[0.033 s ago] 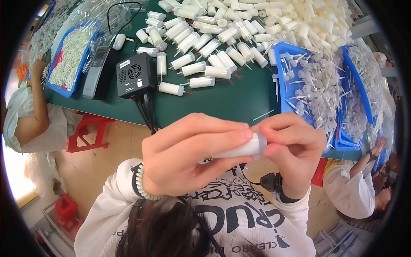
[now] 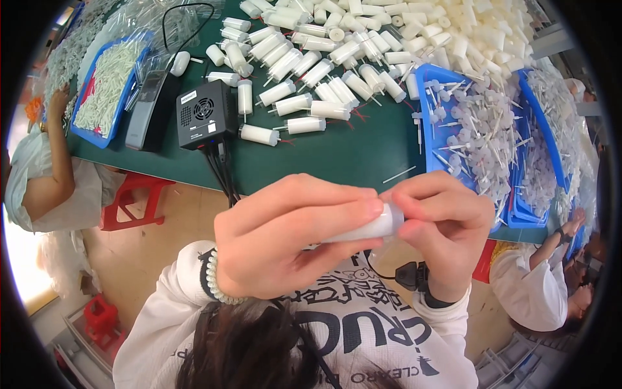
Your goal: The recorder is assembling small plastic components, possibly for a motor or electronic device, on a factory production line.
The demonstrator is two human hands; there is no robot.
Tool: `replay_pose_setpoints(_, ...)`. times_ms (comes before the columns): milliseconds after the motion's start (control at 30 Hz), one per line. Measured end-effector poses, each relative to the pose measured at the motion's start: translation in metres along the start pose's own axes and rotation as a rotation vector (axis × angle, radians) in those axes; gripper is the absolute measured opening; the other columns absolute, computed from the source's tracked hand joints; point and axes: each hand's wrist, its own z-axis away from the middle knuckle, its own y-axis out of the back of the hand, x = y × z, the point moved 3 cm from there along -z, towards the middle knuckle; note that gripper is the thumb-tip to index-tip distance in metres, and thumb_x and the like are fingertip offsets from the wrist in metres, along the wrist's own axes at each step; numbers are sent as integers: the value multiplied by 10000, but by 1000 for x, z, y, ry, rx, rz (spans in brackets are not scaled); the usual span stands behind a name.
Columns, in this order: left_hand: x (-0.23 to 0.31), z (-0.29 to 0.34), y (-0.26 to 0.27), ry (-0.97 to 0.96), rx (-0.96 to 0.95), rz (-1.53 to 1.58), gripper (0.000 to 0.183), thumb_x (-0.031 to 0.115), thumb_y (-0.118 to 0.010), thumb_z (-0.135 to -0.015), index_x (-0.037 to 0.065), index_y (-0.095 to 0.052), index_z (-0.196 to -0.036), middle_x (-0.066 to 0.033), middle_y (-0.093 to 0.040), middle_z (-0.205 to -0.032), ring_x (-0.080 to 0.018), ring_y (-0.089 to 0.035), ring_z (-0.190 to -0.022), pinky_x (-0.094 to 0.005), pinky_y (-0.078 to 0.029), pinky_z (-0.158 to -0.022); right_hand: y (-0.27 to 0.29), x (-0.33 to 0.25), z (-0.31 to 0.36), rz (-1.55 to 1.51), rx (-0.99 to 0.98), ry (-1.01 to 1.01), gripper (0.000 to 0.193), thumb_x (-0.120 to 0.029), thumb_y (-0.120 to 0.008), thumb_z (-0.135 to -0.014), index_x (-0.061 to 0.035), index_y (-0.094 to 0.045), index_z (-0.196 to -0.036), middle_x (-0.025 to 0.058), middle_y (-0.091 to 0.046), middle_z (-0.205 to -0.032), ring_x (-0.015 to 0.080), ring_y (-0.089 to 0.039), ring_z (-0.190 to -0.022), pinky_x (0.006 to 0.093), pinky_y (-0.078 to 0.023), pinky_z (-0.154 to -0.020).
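My left hand (image 2: 295, 236) is wrapped around a white cylinder with a clear sleeve (image 2: 379, 223), held nearly level in front of my chest. At the cylinder's right end, my right hand (image 2: 447, 223) pinches with thumb and fingers at the translucent cap. Whatever small part lies between those fingertips is hidden. Beyond my hands, on the green table (image 2: 363, 152), lie several similar white cylinders (image 2: 304, 125), some with thin tubes and red wires at their ends. A thin white stick (image 2: 398, 174) rests on the table just past my right hand.
A blue tray (image 2: 422, 117) of small white parts with stems stands at the right, beside more trays. Loose white foam cylinders (image 2: 447, 32) are heaped behind. At the left are a black box with cables (image 2: 206, 113) and a blue tray (image 2: 107, 139) of white pieces. Other people sit at both sides.
Hardly anything differs; my left hand and the cylinder have shifted very slightly, and my right hand keeps its pinch at the capped end.
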Motion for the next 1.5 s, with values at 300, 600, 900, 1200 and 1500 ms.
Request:
replay_pose_setpoints(300, -8, 3, -2, -81, -46, -156, 397, -4, -777, -647, -30, -606, -1005, -152, -627, -903, -205, -639, -719, -248, -513, -589, -3, 0, -1, 372, 35, 74, 196, 70, -723, -646, 16, -693, -831, 139, -661, -819, 153, -615, -680, 235, -487, -584)
replay_pose_setpoints(600, -16, 2, -2, 592, -41, 526, 332, 27, -721, -741, -41, -609, -1046, -110, -643, -967, -132, -627, -827, -240, -507, -696, 4, 1, -9, -9, -65, 28, 325, 90, -701, -653, 47, -650, -971, 173, -632, -954, 192, -617, -783, 261, -492, -696)
replay_pose_setpoints(900, -5, -10, 3, 291, -267, 92, 369, 17, -702, -730, -69, -588, -1071, -152, -659, -901, -155, -635, -719, -238, -484, -619, 11, -5, -13, 130, -120, 148, 220, 96, -694, -654, 13, -685, -857, 174, -644, -886, 190, -633, -746, 276, -516, -658)
replay_pose_setpoints(1200, -12, -5, -7, 187, -132, -47, 311, 57, -719, -721, -21, -627, -1008, -104, -627, -709, -157, -560, -539, -251, -448, -489, 5, 4, -9, 353, -47, 326, 178, 71, -689, -671, -8, -696, -831, 138, -660, -855, 180, -641, -686, 384, -529, -822)
replay_pose_setpoints(1500, -19, -6, -10, 848, -224, 646, 173, 84, -560, -881, -41, -599, -995, -49, -637, -738, -23, -496, -544, -156, -385, -469, 20, 6, -13, 44, -67, -138, 271, 80, -730, -622, 22, -692, -884, 147, -659, -831, 164, -616, -731, 241, -479, -637)
